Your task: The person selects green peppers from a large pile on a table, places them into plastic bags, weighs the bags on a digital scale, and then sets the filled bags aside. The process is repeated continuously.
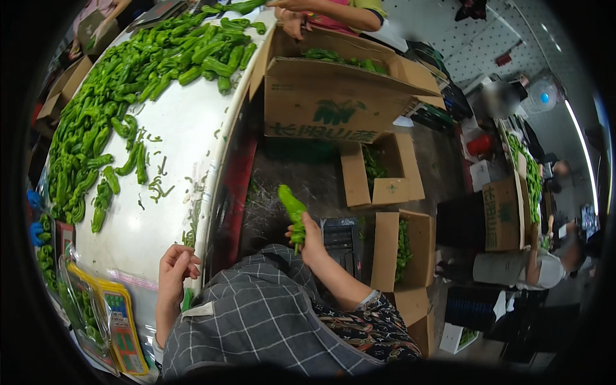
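A long green pepper (291, 204) with wrinkled skin is held in my right hand (310, 237), out past the table's edge and above the dark floor. My left hand (178, 265) is over the near edge of the white table (144, 211), fingers curled; whether something small is pinched between them is hard to tell. A big heap of green peppers (91, 120) covers the far and left parts of the table. Cut stems and bits (158, 185) lie scattered between the heap and my left hand.
A large cardboard box (327, 101) of peppers stands beyond the table's edge, a person's hands (291, 21) above it. Smaller open boxes (358, 178) (385, 250) hold peppers on the right. A yellow-edged scale or calculator-like panel (126, 332) lies at lower left.
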### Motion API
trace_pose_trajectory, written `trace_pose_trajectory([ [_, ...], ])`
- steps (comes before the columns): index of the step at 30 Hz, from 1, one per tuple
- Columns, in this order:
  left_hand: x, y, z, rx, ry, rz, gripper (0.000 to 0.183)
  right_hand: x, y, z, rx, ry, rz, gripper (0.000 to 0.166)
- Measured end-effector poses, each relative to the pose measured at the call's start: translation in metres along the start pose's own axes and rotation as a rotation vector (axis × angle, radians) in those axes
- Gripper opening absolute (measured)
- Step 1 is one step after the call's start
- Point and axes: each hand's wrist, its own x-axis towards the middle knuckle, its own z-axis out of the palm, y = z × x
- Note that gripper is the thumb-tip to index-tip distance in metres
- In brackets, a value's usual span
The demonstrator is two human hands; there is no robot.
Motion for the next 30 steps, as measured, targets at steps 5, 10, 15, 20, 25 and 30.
trace_pose_trajectory([
  [5, 0.003, -0.003, 0.003, -0.013, -0.015, -0.026, 0.019, 0.006, -0.004, -0.054, -0.015, 0.224, -0.025, 0.04],
  [10, 0.001, -0.004, -0.002, -0.021, -0.013, -0.017, 0.018, 0.019, -0.012, -0.081, -0.023, 0.268, -0.035, 0.044],
  [15, -0.006, -0.005, -0.013, -0.031, 0.038, -0.008, 0.018, 0.066, -0.105, -0.135, 0.002, 0.375, -0.396, 0.085],
  [20, -0.009, -0.006, -0.019, -0.075, 0.073, -0.001, 0.018, 0.084, -0.116, -0.144, -0.323, 0.255, -0.378, 0.062],
  [25, -0.016, -0.016, -0.029, -0.183, 0.11, 0.026, 0.016, 0.055, -0.015, -0.055, -0.812, -0.354, 0.008, 0.049],
  [30, -0.022, -0.009, -0.041, -0.209, 0.225, 0.007, 0.021, 0.035, 0.053, 0.0, -1.012, -0.853, 0.29, 0.022],
])
